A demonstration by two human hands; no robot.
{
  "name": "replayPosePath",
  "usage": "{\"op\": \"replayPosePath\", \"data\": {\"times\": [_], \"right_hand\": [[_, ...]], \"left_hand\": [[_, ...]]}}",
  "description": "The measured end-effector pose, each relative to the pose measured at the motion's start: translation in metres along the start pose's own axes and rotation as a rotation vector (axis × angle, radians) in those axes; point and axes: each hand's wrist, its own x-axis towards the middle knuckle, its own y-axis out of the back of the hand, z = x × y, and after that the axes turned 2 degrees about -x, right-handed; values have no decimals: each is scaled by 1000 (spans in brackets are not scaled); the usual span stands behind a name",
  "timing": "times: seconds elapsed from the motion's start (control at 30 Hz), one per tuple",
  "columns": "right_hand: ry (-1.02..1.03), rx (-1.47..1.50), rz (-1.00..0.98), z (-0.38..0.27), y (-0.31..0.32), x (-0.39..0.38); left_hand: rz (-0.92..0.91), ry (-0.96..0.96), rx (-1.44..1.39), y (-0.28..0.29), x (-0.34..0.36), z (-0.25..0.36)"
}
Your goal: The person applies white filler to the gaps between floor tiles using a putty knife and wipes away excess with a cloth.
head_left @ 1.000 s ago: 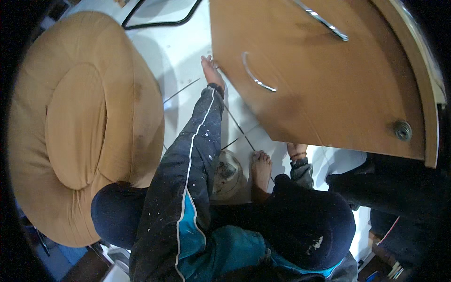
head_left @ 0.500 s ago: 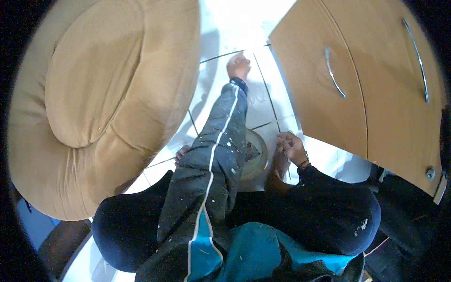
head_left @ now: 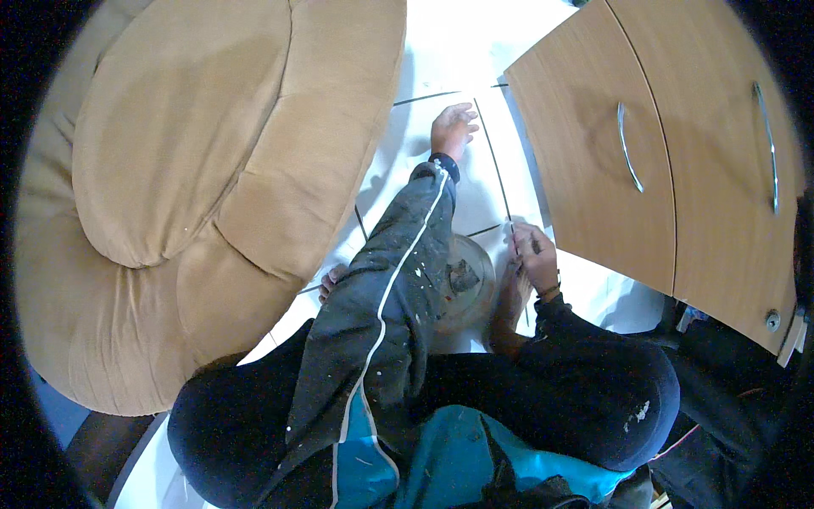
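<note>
My left hand (head_left: 454,127) reaches forward over the white tiled floor (head_left: 428,55), fingers spread and apparently empty, between a tan cushioned seat and a wooden cabinet. My right hand (head_left: 534,259) is down beside my bare foot (head_left: 509,305), near the cabinet's lower corner; its fingers are bent together, and whatever they may hold is too small to make out. A round, shallow dish-like container (head_left: 476,288) with dark, unclear contents sits between my feet, partly hidden by my left sleeve.
The tan seat (head_left: 203,153) fills the left side. On the right stands the curved wooden cabinet (head_left: 593,212) with metal handles (head_left: 625,148) and a round lock (head_left: 772,320). Dark cloth or bags (head_left: 721,399) lie at the lower right, beside my bent knee.
The view has swung, putting the cabinet farther right and showing more of the seat. My left hand has moved away from the cabinet's edge, its fingers uncurling since half a second ago.
</note>
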Motion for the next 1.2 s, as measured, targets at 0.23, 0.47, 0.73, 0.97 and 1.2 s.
{"op": "replayPosePath", "data": {"times": [0.23,0.47,0.73,0.97,1.2], "right_hand": [[-66,-8,21,-7,19,17],[180,-167,-313,-23,-9,33],[460,-126,-495,-6,-79,54],[411,-457,-539,-1,-89,43],[318,-680,-738,-1,-80,16]], "left_hand": [[-183,-98,361,22,10,25],[-149,-173,617,-3,5,80],[-139,65,780,47,13,31],[-151,34,676,37,4,27],[-755,20,1810,65,53,67]]}}
